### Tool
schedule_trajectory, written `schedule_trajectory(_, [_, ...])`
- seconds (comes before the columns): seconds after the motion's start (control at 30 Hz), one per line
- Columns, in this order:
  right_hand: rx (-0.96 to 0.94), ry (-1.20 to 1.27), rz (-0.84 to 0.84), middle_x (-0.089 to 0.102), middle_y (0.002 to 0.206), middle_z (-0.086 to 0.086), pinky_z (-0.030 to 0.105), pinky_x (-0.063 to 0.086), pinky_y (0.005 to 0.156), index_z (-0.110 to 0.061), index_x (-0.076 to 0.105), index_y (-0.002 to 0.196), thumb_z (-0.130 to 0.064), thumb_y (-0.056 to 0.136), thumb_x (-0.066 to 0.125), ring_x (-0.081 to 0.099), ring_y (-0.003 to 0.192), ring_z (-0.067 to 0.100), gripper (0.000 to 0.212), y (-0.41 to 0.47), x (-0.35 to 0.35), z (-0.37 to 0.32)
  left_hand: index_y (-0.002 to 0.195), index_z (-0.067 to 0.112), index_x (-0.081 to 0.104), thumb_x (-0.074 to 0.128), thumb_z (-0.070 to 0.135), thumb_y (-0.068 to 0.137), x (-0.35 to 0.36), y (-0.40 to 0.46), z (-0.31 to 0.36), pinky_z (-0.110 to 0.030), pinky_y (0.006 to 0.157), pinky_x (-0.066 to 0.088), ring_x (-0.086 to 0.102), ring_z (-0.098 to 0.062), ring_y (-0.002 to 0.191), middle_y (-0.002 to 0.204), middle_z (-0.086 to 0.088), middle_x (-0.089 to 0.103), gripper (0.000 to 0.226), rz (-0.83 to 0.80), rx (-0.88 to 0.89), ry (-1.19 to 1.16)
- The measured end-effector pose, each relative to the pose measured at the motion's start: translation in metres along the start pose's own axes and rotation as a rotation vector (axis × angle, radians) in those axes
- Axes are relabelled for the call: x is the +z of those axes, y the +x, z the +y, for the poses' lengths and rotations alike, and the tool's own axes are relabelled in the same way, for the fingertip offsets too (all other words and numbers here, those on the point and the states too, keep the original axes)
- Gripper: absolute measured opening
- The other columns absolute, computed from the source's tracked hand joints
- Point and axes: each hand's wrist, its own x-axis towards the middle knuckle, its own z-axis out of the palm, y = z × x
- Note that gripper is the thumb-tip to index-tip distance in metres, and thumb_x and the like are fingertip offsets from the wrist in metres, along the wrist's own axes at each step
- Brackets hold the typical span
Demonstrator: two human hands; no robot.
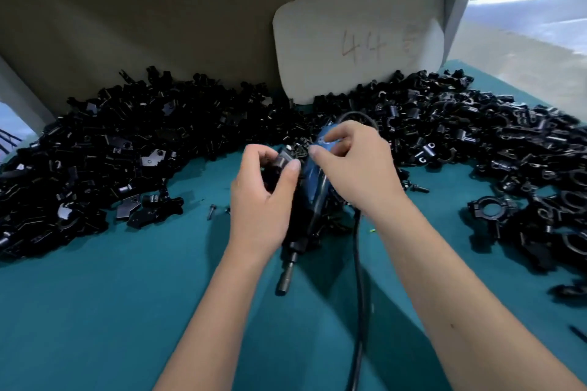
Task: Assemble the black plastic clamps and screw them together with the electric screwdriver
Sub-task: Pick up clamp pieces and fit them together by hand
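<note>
Left hand (265, 190) gripped a clamp piece (283, 161); right hand (355, 165) held the screwdriver (313, 187). Loose clamp parts (127, 149) still heaped; most work remained.

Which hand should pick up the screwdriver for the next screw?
Right, probably. The right hand already rests on the blue-and-black electric screwdriver lying on the teal table, while the left hand grips a black plastic clamp piece.
</note>
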Motion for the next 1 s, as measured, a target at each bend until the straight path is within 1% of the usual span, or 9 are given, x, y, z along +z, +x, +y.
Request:
schedule_trajectory(0.07, [0.022,0.132,-0.163,0.063,0.070,-0.011,0.027,0.043,0.060,-0.021,0.072,0.091,-0.051,0.096,0.066,0.055,0.060,0.008,0.031,0.001,-0.018,-0.003,0.109,0.037,0.047,0.071,0.049,0.083,0.013,-0.005,0.012,-0.035,0.079,0.052,0.062,-0.009,0.095,0.101,0.018,0.061,0.036,-0.047,0.120,0.129])
schedule_trajectory(0.17, [-0.031,0.026,-0.323,0.054,0.060,-0.011,0.033,0.047,0.048,-0.013,0.075,0.093,-0.058,0.101,0.054,0.052,0.051,0.011,0.050,-0.001,-0.049,0.002,0.110,0.034,0.043,0.071,0.056,0.068,0.043,-0.009,0.034,-0.042,0.067,0.053,0.066,-0.017,0.086,0.099,0.013,0.066,0.055,-0.195,0.162,0.181])
schedule_trajectory(0.3, [0.000,-0.006,-0.239,0.072,0.072,0.001,0.028,0.049,0.046,-0.022,0.074,0.089,-0.044,0.097,0.068,0.058,0.051,0.013,0.024,-0.004,-0.103,0.025,0.101,0.021,0.046,0.084,0.036,0.072,0.096,-0.014,0.062,-0.046,0.068,0.052,0.060,-0.026,0.085,0.096,0.001,0.060,0.050,-0.230,0.204,0.144])
schedule_trajectory(0.4, [0.030,-0.256,-0.175,0.071,0.078,0.002,0.031,0.049,0.046,-0.026,0.071,0.093,-0.038,0.090,0.076,0.063,0.053,0.011,0.014,-0.007,-0.141,0.046,0.103,0.017,0.051,0.088,0.023,0.078,0.140,-0.030,0.076,-0.047,0.079,0.051,0.056,-0.024,0.090,0.104,-0.001,0.052,0.046,-0.301,0.175,0.142])
schedule_trajectory(0.57, [0.119,-0.720,-0.195,0.070,0.077,0.010,0.038,0.052,0.067,-0.014,0.072,0.078,-0.022,0.088,0.073,0.062,0.078,0.030,0.013,-0.012,-0.187,0.081,0.111,0.021,0.052,0.078,0.036,0.087,0.198,-0.064,0.093,-0.042,0.077,0.045,0.055,-0.034,0.097,0.105,-0.005,0.050,0.039,-0.519,0.086,0.261])
schedule_trajectory(0.73, [0.208,-0.732,-0.262,0.073,0.082,0.011,0.032,0.049,0.064,-0.015,0.079,0.086,-0.027,0.093,0.072,0.061,0.073,0.025,0.015,-0.008,-0.210,0.093,0.098,0.029,0.062,0.084,0.040,0.077,0.222,-0.067,0.105,-0.035,0.068,0.042,0.059,-0.029,0.086,0.093,0.000,0.068,0.033,-0.492,-0.030,0.229])
schedule_trajectory(0.87, [0.183,-0.758,-0.151,0.076,0.102,0.008,0.039,0.057,0.089,-0.022,0.080,0.102,-0.012,0.087,0.069,0.068,0.102,0.033,0.021,0.001,-0.190,0.093,0.095,0.028,0.065,0.077,0.035,0.081,0.228,-0.063,0.105,-0.035,0.064,0.047,0.066,-0.032,0.091,0.087,0.000,0.071,0.020,-0.617,-0.197,0.114])
schedule_trajectory(0.93, [0.175,-0.704,-0.083,0.074,0.107,0.007,0.040,0.057,0.092,-0.024,0.078,0.106,-0.011,0.084,0.069,0.065,0.107,0.033,0.027,0.007,-0.179,0.091,0.088,0.027,0.057,0.071,0.032,0.082,0.225,-0.059,0.102,-0.036,0.060,0.044,0.065,-0.035,0.090,0.080,0.002,0.064,0.015,-0.619,-0.178,0.139])
schedule_trajectory(1.0, [0.157,-0.647,-0.034,0.073,0.110,0.009,0.042,0.057,0.095,-0.025,0.077,0.108,-0.008,0.082,0.067,0.065,0.111,0.033,0.033,0.014,-0.170,0.089,0.095,0.025,0.064,0.073,0.029,0.080,0.215,-0.051,0.097,-0.038,0.070,0.050,0.066,-0.032,0.094,0.088,0.003,0.067,0.018,-0.546,-0.174,0.111])
